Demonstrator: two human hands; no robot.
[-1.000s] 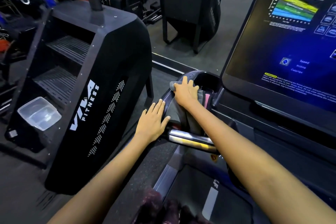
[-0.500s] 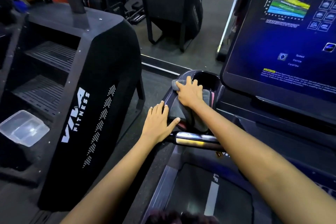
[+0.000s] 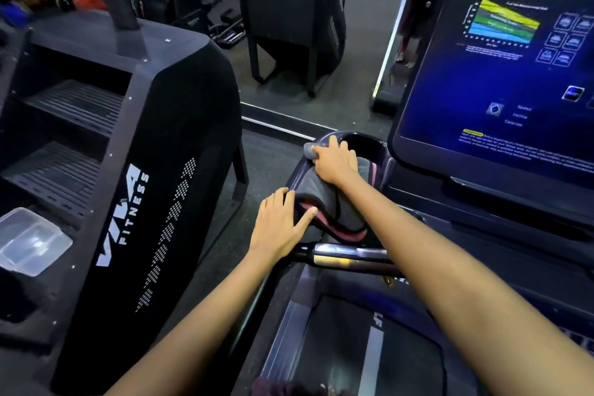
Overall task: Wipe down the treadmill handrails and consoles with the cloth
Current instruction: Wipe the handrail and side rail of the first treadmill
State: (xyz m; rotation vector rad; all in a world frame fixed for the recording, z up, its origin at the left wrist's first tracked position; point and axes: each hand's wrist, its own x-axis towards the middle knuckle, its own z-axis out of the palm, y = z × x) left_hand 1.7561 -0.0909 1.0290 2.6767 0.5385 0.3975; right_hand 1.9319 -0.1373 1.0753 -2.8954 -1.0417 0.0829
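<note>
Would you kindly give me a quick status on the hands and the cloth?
Right hand pressing grey cloth onto handrail end by cup holder. Left hand flat beside it, thumb on cloth. Nothing in the way.

Left of the grip, a black "VIVA FITNESS" stair machine (image 3: 154, 190) carries a clear plastic tub (image 3: 30, 241).
</note>
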